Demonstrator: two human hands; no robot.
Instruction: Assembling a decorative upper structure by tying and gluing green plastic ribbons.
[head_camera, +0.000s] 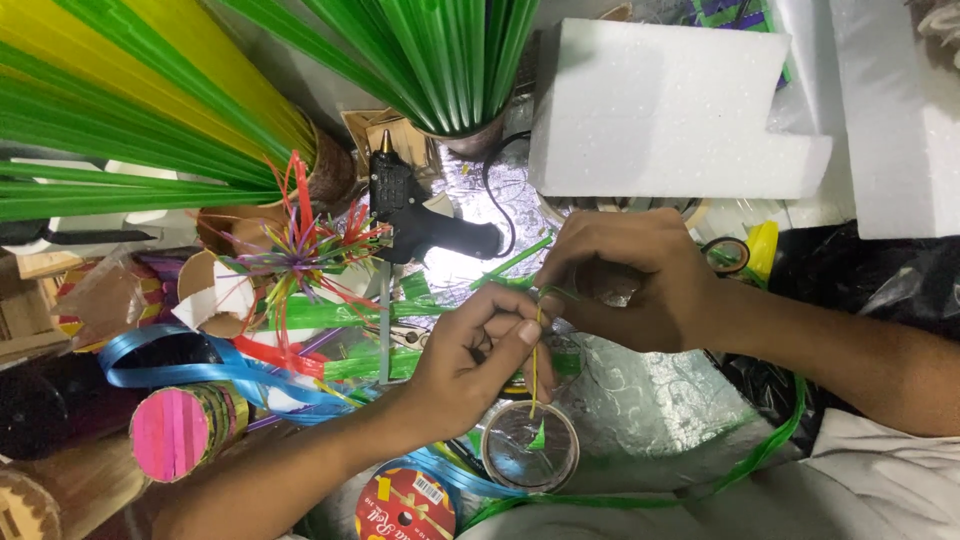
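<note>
My left hand (478, 352) pinches a thin yellow-green plastic strip (535, 375) that hangs down over a clear tape roll (530, 446). My right hand (625, 275) is curled shut just above and to the right, gripping the upper end of the same strip together with green strips; the fingertips of both hands almost touch. A long green ribbon (770, 450) trails from under my right forearm toward the bottom edge.
A black glue gun (415, 215) lies just left of the hands. Fans of green and yellow strips (150, 110) fill the top left. White foam blocks (660, 110) sit at top right. A starburst of coloured strips (300, 255), blue ribbon (170, 360), and ribbon rolls (185, 430) crowd the left.
</note>
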